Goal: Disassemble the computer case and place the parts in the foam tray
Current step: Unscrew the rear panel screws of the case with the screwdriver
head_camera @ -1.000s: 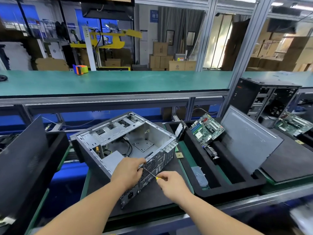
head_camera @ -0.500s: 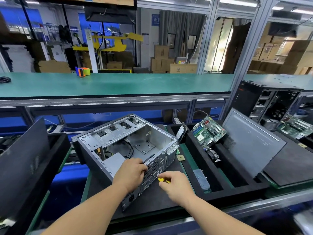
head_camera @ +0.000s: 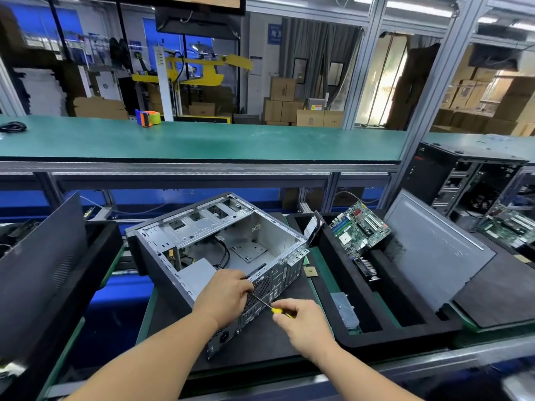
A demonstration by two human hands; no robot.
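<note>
Working nearest you, your right hand (head_camera: 301, 325) pinches the yellow handle of the screwdriver (head_camera: 270, 308), its shaft angled up-left to the rear panel of the case (head_camera: 231, 250). Your left hand (head_camera: 224, 296) curls over the panel's top edge beside the fan grille (head_camera: 262, 287), steadying the case; the tip is hidden behind its fingers. The step in hand appears to be removing 1 rear-panel screw. Keep the tip seated and the case braced, then be ready to catch the loosened screw. The case lies on its side, open, on the black mat (head_camera: 289, 296). Just right of it sits the foam tray (head_camera: 405, 334), already holding the motherboard (head_camera: 360, 227) and the side panel (head_camera: 434, 250) leaning in its slots.
</note>
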